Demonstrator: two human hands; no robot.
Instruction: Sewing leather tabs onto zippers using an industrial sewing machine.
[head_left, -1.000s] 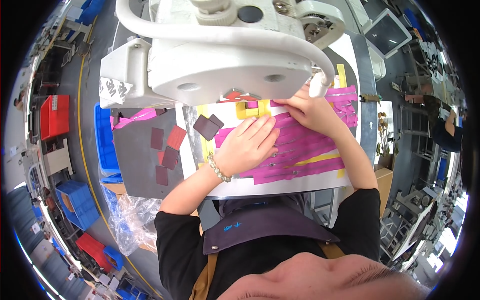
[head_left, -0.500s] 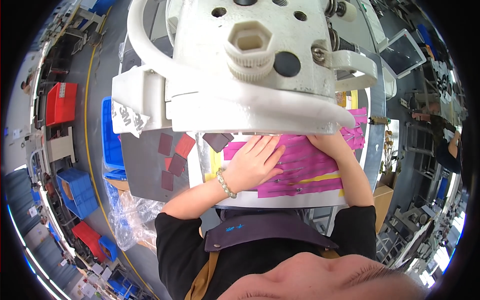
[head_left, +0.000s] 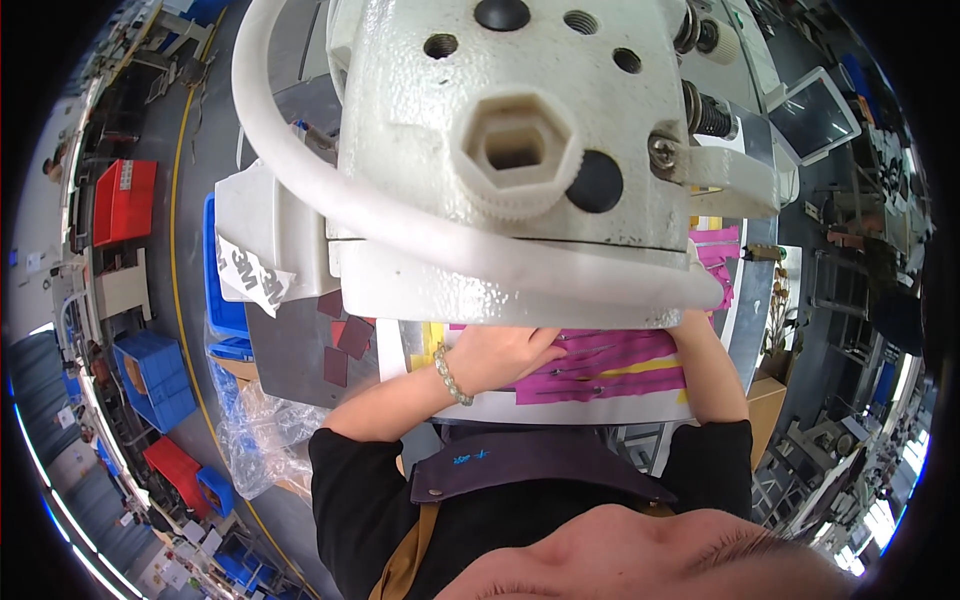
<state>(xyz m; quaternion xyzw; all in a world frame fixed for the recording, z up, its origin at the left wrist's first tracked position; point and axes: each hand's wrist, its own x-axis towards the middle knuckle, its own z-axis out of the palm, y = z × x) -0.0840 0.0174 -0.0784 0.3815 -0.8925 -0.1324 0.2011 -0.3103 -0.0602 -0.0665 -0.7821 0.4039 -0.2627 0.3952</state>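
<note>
A bulky white machine head [head_left: 420,130] hangs over the work, hiding most of my fingertips. Under its lower edge my left hand [head_left: 505,355], below a beaded bracelet, lies on magenta zipper strips [head_left: 600,385] with its visible fingers stretched out. My right hand [head_left: 690,330] reaches under the head at the right, its fingers hidden. The strips lie with yellow pieces on a white board [head_left: 470,414]. Several dark red rectangular pieces [head_left: 336,366] rest on the grey surface to the left.
Blue bins [head_left: 150,385] and red bins [head_left: 120,205] stand along the left aisle beside crumpled clear plastic [head_left: 260,440]. At right are a tablet-like screen [head_left: 810,110] and a cardboard box [head_left: 765,405]. A co-worker [head_left: 895,315] is dimly visible at the far right.
The machine head fills more of the view and reaches lower, now covering more of both hands and some of the red pieces. Both hands appear lower in the picture.
</note>
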